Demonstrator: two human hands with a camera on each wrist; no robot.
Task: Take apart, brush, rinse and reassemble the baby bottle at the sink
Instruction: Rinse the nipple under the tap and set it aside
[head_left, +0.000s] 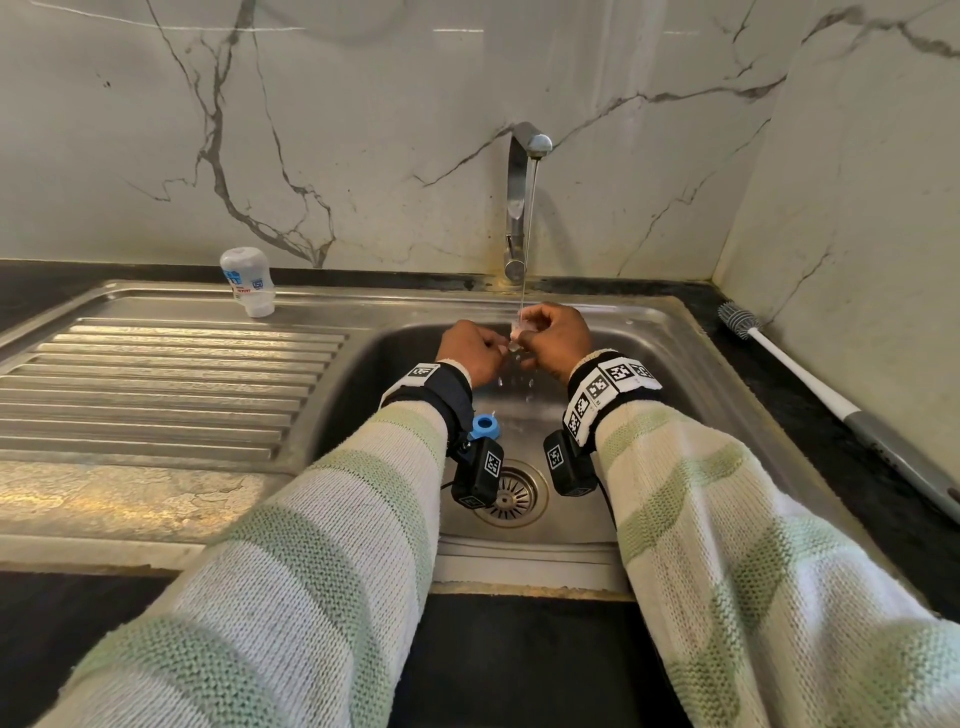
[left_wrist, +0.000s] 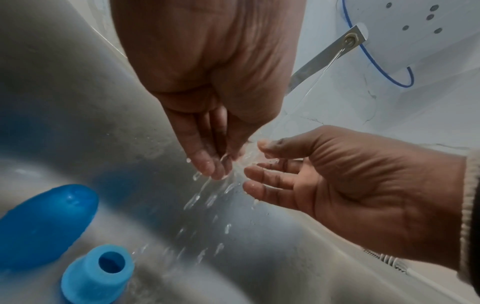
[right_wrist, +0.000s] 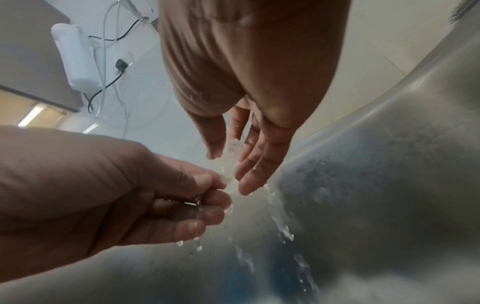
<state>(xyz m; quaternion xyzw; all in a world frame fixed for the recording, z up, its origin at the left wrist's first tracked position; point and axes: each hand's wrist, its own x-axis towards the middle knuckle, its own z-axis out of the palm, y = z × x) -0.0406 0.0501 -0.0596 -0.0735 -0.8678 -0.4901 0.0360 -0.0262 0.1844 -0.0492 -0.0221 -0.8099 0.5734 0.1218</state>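
Under the running tap (head_left: 519, 197) both hands hold a small clear silicone nipple (head_left: 516, 332) in the water stream. My right hand (head_left: 556, 338) pinches the nipple (right_wrist: 233, 152) between thumb and fingers. My left hand (head_left: 472, 348) pinches its lower edge (left_wrist: 246, 158) with thumb and fingertips. Water runs over the nipple and splashes into the sink basin (head_left: 634, 415). A blue collar ring (head_left: 485, 427) lies on the basin floor beneath my left wrist, and next to it in the left wrist view a blue cap (left_wrist: 44, 222). The white bottle body (head_left: 248, 280) stands upside down on the drainboard.
A long white bottle brush (head_left: 810, 384) lies on the dark counter to the right of the sink. The ribbed drainboard (head_left: 156, 384) stretches left. The drain strainer (head_left: 514, 493) sits in the basin's near part. Marble walls close off the back and right.
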